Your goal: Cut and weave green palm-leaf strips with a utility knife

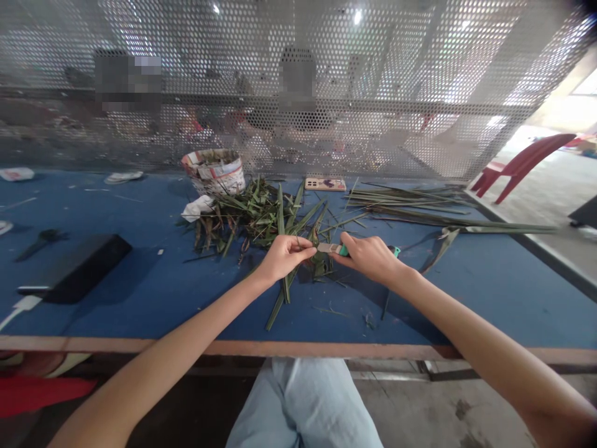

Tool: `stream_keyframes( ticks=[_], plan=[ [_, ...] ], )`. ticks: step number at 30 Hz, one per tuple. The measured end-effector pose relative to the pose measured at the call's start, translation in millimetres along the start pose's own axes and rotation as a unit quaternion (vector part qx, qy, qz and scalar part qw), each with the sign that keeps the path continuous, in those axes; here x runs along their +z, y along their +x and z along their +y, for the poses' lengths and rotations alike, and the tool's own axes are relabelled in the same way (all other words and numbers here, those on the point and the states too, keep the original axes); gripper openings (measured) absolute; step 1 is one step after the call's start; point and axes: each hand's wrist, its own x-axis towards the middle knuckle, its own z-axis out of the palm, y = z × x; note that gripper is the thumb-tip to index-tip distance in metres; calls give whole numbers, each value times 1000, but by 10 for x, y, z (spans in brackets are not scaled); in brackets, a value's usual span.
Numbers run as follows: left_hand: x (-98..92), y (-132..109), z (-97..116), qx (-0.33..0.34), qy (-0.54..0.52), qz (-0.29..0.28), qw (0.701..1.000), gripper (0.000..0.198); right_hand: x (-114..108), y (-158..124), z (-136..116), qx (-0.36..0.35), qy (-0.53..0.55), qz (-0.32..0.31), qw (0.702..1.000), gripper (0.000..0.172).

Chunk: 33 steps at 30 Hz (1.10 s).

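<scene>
My right hand (370, 256) is closed on a green-handled utility knife (344, 250), its blade pointing left. The blade tip is close to the fingertips of my left hand (290, 256), which are pinched together on a green leaf piece (318, 239). Part of that piece is hidden by the fingers. Behind and left of my left hand lies a heap of cut green leaves (254, 211). Long leaf strips (285, 286) lie just beneath my left hand on the blue table (177, 317).
A paper-wrapped pot (219, 171) and a phone (325, 184) stand near the perforated screen (298, 143). Long leaves (410, 200) lie at the back right. At left are a black box (88, 267) and a white cable (25, 303). A red chair (522, 165) is beyond the table.
</scene>
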Motion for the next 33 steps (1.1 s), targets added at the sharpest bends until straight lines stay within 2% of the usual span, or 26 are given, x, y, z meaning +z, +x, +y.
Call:
stream_keyframes(
  ticks=[8,14,25,33],
  plan=[
    [40,-21,-13,-7,-28,18,999,15,17,11,-73,22,16,-9,1000,43],
    [26,-18,-1,0,-7,-12,1000,15,38,14,-38,13,2,4,1000,48],
    [-22,14,-39,31,40,-50,997,14,28,17,63,-24,-5,40,999,46],
    [-54,15,0,30,66,-57,996,14,24,15,65,-30,-22,39,999,49]
  ],
)
